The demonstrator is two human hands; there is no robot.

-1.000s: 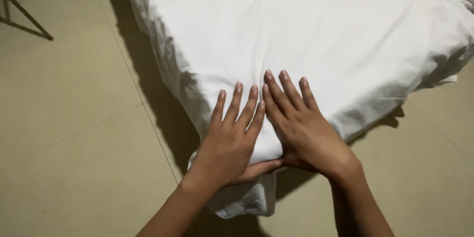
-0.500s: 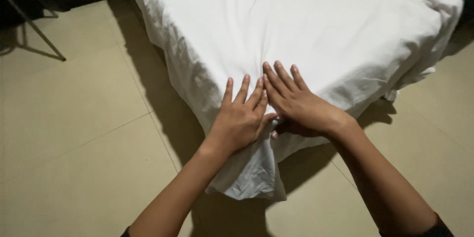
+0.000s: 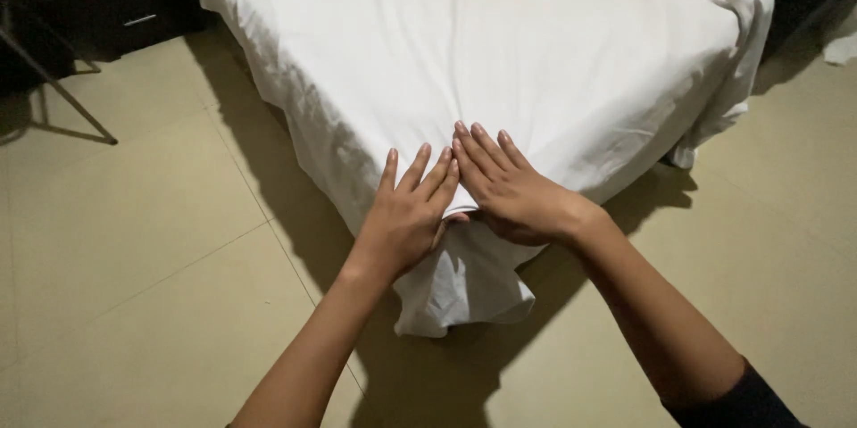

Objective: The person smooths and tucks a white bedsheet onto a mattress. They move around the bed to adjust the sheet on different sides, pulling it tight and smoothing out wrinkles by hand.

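Beige tiled floor (image 3: 134, 241); left hand (image 3: 411, 214), right hand (image 3: 513, 191) spread flat on wrinkled white sheet (image 3: 500, 44).

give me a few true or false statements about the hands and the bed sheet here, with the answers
1. Both hands lie flat, fingers spread, on the white sheet at the bed's corner. True: the left hand and the right hand press side by side.
2. The right hand grips a pillow. False: it lies open on the sheet, and no pillow shows.
3. The sheet's corner hangs down toward the tiled floor below the hands. True.
4. The sheet is dark blue. False: it is white.
5. A dark drawer unit stands at the upper left, beyond the bed. True.
6. The hands are far apart. False: their fingers lie close together, nearly touching.
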